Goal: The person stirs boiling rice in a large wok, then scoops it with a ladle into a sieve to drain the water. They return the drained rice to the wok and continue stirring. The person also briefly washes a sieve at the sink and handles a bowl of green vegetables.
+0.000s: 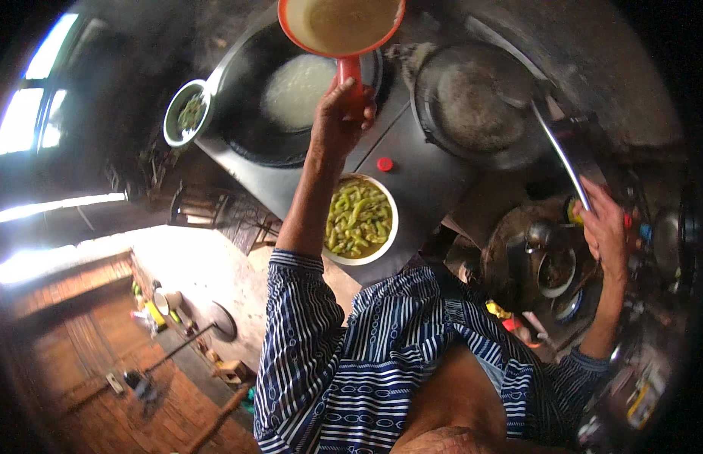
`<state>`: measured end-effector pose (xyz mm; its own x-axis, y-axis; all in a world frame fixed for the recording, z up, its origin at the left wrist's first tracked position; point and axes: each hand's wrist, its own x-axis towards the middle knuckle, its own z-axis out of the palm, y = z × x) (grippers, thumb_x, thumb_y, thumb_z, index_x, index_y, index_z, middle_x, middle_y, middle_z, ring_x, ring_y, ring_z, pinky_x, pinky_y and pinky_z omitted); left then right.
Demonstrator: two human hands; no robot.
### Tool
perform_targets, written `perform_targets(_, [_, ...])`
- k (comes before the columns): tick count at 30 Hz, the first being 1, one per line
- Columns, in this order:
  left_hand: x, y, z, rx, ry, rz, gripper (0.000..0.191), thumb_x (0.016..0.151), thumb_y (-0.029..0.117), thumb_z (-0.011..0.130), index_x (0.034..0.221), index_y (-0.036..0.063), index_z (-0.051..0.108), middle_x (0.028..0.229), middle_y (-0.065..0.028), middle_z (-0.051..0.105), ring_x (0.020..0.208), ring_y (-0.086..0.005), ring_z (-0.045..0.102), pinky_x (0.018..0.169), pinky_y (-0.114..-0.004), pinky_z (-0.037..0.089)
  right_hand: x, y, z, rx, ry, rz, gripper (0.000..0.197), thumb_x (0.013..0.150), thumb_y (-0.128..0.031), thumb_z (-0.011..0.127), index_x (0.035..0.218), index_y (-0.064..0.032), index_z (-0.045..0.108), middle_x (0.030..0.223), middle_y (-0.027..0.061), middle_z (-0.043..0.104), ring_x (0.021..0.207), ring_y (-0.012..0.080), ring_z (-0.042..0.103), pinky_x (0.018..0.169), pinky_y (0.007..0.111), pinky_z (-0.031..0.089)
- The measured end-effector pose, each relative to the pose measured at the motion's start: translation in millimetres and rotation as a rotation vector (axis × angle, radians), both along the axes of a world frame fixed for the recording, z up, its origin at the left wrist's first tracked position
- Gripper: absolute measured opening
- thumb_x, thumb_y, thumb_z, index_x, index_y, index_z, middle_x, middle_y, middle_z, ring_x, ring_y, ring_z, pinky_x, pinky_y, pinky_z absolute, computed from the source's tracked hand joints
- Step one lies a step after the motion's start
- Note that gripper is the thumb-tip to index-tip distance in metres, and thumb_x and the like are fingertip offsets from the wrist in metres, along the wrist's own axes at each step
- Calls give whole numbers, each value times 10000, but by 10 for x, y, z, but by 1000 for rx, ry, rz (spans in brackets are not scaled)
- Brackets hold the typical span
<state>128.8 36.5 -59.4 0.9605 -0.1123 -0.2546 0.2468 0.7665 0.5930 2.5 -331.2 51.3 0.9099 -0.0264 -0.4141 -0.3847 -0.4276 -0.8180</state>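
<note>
My left hand (345,105) grips the handle of a red-rimmed plastic water scoop (351,25), raised over the stove; its pale inside seems to hold some liquid. Below and behind it is a large dark wok (243,85) with whitish liquid (297,91) at the bottom. My right hand (604,227) is closed around the long metal handle of a cooking spatula (558,147). The tool's blurred head reaches into a second wok (476,102), which has a thin brownish-grey liquid in it. A white bowl of cooked green peppers (360,218) stands close to my body, partly behind my left forearm.
A small bowl of chopped greens (188,112) sits at the left wok's rim. On the metal stove top (431,187) lies a red cap (385,164). Pots and bowls (556,272) crowd low on the right. To the left stands a wooden chair (198,207).
</note>
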Motion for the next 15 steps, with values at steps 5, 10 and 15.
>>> perform_targets(5, [243, 1106, -612, 650, 45, 149, 441, 631, -15, 540, 1060, -19, 439, 621, -36, 454, 447, -112, 442, 380, -233, 344, 67, 134, 75, 3, -15, 21, 422, 776, -61, 463, 1187, -25, 375, 788, 42, 487, 361, 2, 328, 266, 125, 241])
perform_targets(10, [485, 1936, -864, 2100, 279, 222, 439, 684, 189, 493, 1093, 83, 373, 843, -206, 549, 775, -341, 562, 670, -409, 447, 112, -2, 80, -241, -129, 149, 439, 764, -51, 465, 1188, -13, 363, 789, 48, 471, 359, 12, 329, 267, 128, 246])
perform_targets(15, [643, 2141, -836, 2347, 282, 219, 531, 736, 214, 469, 1202, 73, 255, 905, -241, 506, 783, -362, 551, 679, -428, 445, 79, 151, 266, 28, 5, -12, 473, 757, -45, 474, 1207, -7, 332, 789, 47, 455, 346, 11, 320, 261, 132, 253])
